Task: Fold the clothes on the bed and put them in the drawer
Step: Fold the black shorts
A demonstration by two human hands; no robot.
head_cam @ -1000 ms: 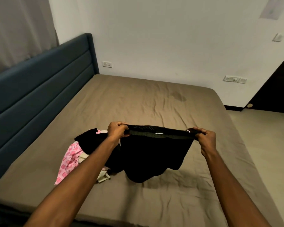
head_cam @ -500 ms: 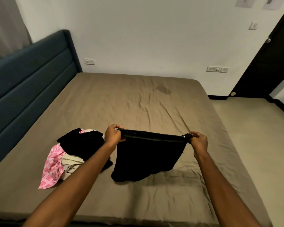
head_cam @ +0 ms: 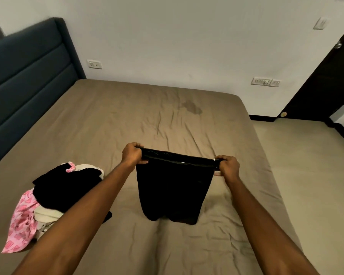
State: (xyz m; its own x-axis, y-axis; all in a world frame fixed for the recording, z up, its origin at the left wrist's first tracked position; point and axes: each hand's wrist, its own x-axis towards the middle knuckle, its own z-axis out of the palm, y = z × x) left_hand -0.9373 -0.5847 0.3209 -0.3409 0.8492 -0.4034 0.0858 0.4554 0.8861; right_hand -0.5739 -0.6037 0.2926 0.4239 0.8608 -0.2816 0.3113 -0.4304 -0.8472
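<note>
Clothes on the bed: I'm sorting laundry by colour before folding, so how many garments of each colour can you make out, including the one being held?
Black: 2, the black shorts held up by the left hand and right hand, and the black garment on the pile
Pink: 1, the pink patterned garment
Cream: 1 at least, the cream garment, partly buried
Total: 4 visible

One bed (head_cam: 127, 120), brown-sheeted, with one blue headboard (head_cam: 28, 80) at 9 o'clock. Two hands: left hand (head_cam: 132, 154) and right hand (head_cam: 227, 166). One black pair of shorts (head_cam: 173, 191), held up at centre. One clothes pile (head_cam: 54, 197) at 8 o'clock; visible in it are black, pink-patterned and cream fabrics, exact garment count indeterminate. Three wall outlet plates visible. One dark door (head_cam: 330, 82) at 2 o'clock.
</note>
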